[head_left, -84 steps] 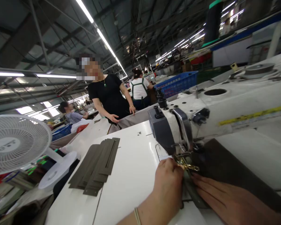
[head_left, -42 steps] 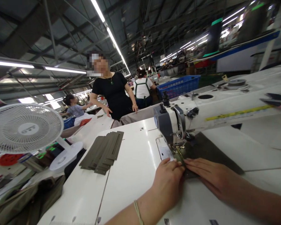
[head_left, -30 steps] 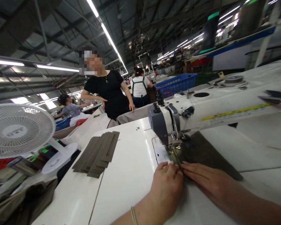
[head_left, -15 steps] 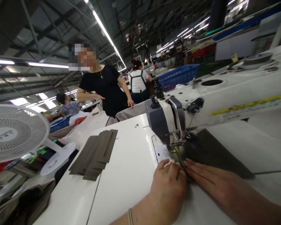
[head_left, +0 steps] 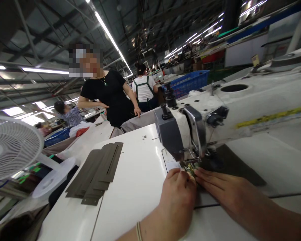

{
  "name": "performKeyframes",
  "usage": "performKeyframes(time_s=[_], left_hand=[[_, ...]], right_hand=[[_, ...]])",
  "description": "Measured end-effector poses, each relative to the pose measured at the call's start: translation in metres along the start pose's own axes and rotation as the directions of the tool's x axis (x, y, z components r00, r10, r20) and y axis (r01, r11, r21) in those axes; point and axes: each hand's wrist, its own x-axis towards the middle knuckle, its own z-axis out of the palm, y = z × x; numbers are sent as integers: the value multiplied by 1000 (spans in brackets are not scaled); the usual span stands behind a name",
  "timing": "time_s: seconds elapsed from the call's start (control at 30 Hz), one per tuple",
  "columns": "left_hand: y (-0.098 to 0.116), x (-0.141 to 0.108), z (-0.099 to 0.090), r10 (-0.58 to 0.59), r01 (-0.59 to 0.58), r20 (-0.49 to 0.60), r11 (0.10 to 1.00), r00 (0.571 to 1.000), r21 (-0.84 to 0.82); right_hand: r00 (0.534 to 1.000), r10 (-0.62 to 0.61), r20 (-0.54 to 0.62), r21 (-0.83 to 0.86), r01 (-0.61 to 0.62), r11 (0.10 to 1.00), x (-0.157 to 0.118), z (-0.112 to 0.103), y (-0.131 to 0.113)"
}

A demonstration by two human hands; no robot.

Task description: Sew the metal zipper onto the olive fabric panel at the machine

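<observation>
A sewing machine [head_left: 180, 134] stands over the white table, its needle area just beyond my hands. My left hand [head_left: 179, 197], with a band on the wrist, is closed in a pinch at the zipper [head_left: 190, 168] below the machine's foot; the pinched part is hidden by the fingers. On the right, my right hand [head_left: 223, 190] lies flat, fingers stretched out and together, against the zipper's right side. Dark olive fabric [head_left: 238, 167] spreads under the machine arm. Left on the table lies a fanned stack of olive fabric pieces [head_left: 97, 170], the top one with a long slot.
A white fan [head_left: 12, 147] stands at the left edge. Dark cloth [head_left: 22, 221] lies at the lower left. Across the table stands a person in black [head_left: 112, 97], one hand on the table edge. Other people and a blue basket [head_left: 188, 82] are farther back.
My hands have moved slightly closer to the needle area, and less of the zipper and of the olive fabric shows. The camera view has shifted a little.
</observation>
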Motion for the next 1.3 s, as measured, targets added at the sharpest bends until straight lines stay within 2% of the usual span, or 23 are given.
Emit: performKeyframes(time_s=[0.1, 0.17, 0.27, 0.4, 0.7, 0.93, 1.3], left_hand=[[0, -2, -3, -127, 133, 55, 984, 990, -122], [1, -5, -7, -224, 242, 102, 941, 969, -236], [0, -7, -11, -274, 311, 153, 888, 949, -338], [-7, -5, -7, -269, 318, 185, 886, 945, -338], [-18, 0, 8, -278, 330, 196, 887, 940, -325], [-20, 3, 10, -250, 297, 205, 924, 946, -240], [-20, 1, 15, -280, 309, 148, 922, 948, -235]], right_hand=[[1000, -12, 15, 3, 12, 1000, 1, 1, 2], [1000, -3, 30, 2, 3, 1000, 2, 2, 3], [1000, 9, 30, -9, -9, 1000, 3, 4, 5], [999, 41, 17, 47, -42, 998, 8, 6, 8], [980, 161, 120, 129, -176, 976, 15, 8, 13], [983, 142, 115, 129, -157, 979, 11, 13, 18], [977, 188, 99, 130, -200, 971, 8, 25, 15]])
